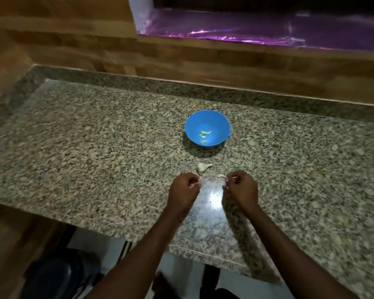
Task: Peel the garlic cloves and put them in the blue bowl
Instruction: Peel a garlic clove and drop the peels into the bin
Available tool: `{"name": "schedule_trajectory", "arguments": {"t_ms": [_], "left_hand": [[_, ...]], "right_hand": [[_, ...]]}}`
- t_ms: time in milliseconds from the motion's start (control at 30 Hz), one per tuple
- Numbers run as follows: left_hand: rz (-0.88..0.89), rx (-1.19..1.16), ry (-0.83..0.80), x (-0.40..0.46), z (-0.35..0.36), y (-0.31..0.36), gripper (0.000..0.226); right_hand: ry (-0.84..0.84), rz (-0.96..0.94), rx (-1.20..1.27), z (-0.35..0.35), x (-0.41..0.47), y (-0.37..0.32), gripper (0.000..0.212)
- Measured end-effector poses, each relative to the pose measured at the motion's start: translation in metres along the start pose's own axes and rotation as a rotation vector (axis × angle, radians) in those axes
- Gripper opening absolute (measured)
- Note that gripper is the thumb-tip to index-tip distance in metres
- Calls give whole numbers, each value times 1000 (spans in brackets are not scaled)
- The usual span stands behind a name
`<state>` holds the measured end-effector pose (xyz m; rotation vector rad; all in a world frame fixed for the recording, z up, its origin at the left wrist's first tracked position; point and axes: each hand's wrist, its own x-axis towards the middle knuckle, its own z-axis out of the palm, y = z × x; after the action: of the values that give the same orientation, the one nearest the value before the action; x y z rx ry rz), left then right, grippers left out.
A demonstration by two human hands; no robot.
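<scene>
Speckled granite worktop (95,137) carries a blue bowl (207,127) holding peeled cloves (204,134). Nearer than the bowl lie a garlic piece (202,167) and a clove (221,176). Left hand (185,188) curls round a pale scrap; right hand (242,187) pinches something small, grip closed.

On the granite counter (95,137), the blue bowl (207,127) holds a few peeled cloves (204,134). Nearer than the bowl lies a garlic piece (202,167) (unpeeled). Nearer still, the left hand (185,188) and right hand (242,186) each pinch pale bits.
</scene>
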<state>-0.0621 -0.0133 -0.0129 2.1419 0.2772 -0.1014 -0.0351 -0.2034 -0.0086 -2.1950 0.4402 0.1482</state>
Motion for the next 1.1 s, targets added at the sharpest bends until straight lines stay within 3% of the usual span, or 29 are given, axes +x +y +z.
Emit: {"name": "schedule_trajectory", "arguments": {"t_ms": [100,200,333,433,533,667,767,867,933,1033,1100], "left_hand": [[185,379,-8,3,11,-11,36],[210,495,-9,5,11,-11,40],[182,405,-25,13,1,-9,26],[70,267,-2,22,-8,-1,16],[10,154,23,33,-12,2,25],[-28,117,30,43,-13,-4,25],[-28,82,51,48,-13,-2,20],[23,75,-25,58,-14,10,42],[127,198,-109,66,-9,15,54],[210,291,-174,73,0,17,46],[196,234,-151,73,2,19,39]], "right_hand": [[8,-91,-133,1,7,-2,15],[-37,-236,-261,7,15,0,11],[-64,-254,-284,5,30,-16,8],[21,-317,-176,-3,45,-43,8],[66,-356,-73,-3,69,-83,8],[-4,-305,-122,9,105,-120,5],[-20,-261,-130,13,110,-117,10],[93,-268,-46,4,95,-105,13],[171,-252,-23,-3,81,-91,12],[169,-179,-42,-3,62,-65,11],[130,-115,-27,1,49,-50,9]]}}
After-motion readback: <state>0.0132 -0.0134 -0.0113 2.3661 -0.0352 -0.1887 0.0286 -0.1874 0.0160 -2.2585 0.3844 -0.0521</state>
